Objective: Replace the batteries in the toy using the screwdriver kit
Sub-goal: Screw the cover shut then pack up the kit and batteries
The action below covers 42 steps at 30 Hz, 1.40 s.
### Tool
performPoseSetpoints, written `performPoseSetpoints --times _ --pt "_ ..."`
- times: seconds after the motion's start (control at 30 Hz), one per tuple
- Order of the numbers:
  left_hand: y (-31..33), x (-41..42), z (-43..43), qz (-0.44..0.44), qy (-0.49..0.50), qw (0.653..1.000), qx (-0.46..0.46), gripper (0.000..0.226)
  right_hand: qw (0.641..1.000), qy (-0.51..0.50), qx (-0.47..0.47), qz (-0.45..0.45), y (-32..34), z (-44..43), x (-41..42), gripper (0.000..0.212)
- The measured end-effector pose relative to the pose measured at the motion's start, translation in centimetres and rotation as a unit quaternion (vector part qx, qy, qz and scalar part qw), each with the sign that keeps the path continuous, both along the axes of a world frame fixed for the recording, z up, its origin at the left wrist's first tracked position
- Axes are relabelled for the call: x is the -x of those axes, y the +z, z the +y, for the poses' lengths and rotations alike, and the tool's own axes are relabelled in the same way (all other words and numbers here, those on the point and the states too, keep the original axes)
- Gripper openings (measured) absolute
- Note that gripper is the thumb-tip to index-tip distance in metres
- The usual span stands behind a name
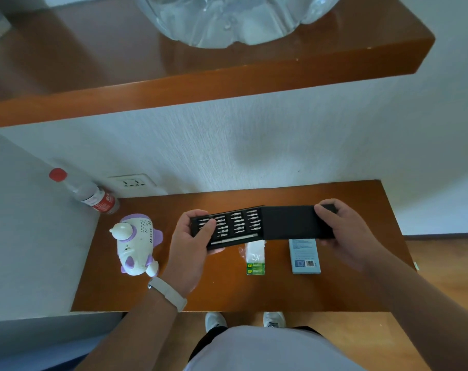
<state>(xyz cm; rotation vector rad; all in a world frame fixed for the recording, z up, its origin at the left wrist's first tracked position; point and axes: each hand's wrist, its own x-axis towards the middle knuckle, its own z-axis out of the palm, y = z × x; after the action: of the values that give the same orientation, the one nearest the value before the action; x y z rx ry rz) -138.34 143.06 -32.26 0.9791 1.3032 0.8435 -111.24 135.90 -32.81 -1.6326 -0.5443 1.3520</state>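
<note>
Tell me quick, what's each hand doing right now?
Left hand: closed on the bit tray of the screwdriver kit.
Right hand: closed on the kit's black sleeve.

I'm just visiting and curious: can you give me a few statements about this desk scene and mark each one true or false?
1. The black screwdriver kit tray is slid out of its black sleeve. True.
2. The white and purple plastic toy is held in the left hand. False: it lies on the brown wooden desk; that hand holds the tray.
3. The green battery pack lies on the desk. True.
4. The right hand is empty. False: it holds the sleeve.
</note>
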Motion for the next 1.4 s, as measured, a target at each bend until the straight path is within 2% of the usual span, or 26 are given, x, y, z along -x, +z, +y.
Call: performPoseSetpoints --times 0.4,0.67,0.97,1.4 --pt "0.4 0.7 1.2 -0.003 -0.023 0.999 -0.022 0.019 1.0 -0.01 -0.017 -0.014 0.5 1.1 -0.5 0.021" --pt "0.7 1.1 1.6 0.016 -0.032 0.998 -0.044 0.019 0.995 0.022 -0.049 -0.085 0.9 1.8 -1.1 0.018" --pt "0.9 0.7 1.9 0.031 -0.03 0.998 -0.046 0.019 0.999 0.002 -0.05 -0.019 0.6 1.6 -1.0 0.014" --pt "1.5 0.4 1.8 0.041 -0.036 0.996 -0.066 0.019 0.989 0.054 -0.027 -0.135 0.0 2.4 -1.3 0.017"
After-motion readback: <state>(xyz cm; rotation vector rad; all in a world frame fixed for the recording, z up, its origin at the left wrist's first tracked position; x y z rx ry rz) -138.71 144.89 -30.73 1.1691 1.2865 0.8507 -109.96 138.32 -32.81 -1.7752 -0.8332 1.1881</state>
